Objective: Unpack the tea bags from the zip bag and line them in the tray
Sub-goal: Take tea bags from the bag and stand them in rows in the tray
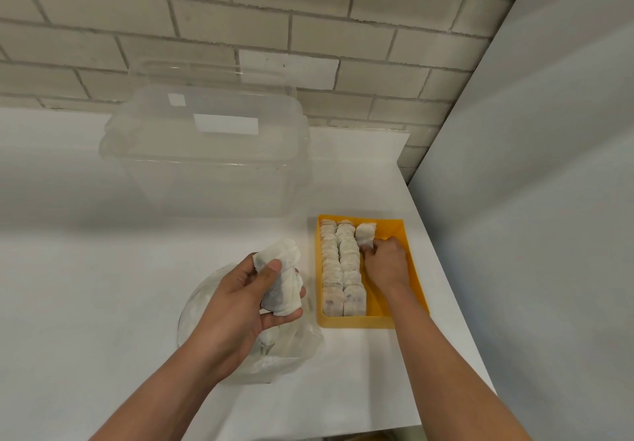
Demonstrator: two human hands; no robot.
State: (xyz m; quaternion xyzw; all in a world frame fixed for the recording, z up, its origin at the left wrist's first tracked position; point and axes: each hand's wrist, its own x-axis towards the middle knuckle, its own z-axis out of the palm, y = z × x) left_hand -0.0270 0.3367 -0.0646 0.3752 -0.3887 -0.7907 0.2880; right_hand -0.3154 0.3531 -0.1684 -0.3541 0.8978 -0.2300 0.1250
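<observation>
A yellow tray point(411, 269) lies on the white counter at the right. Two full rows of tea bags point(338, 269) stand lined up along its left side. My right hand point(386, 264) is inside the tray and pinches a tea bag point(365, 233) upright at the far end of a third row. My left hand point(236, 300) grips a bunch of several tea bags point(283, 279) just left of the tray. Under that hand lies the clear zip bag point(281, 351), crumpled, with its contents hard to make out.
A large clear plastic container point(206, 152) with a lid stands behind the hands, near the brick wall. A grey panel point(531, 200) rises along the counter's right edge. The counter's front edge runs below my forearms.
</observation>
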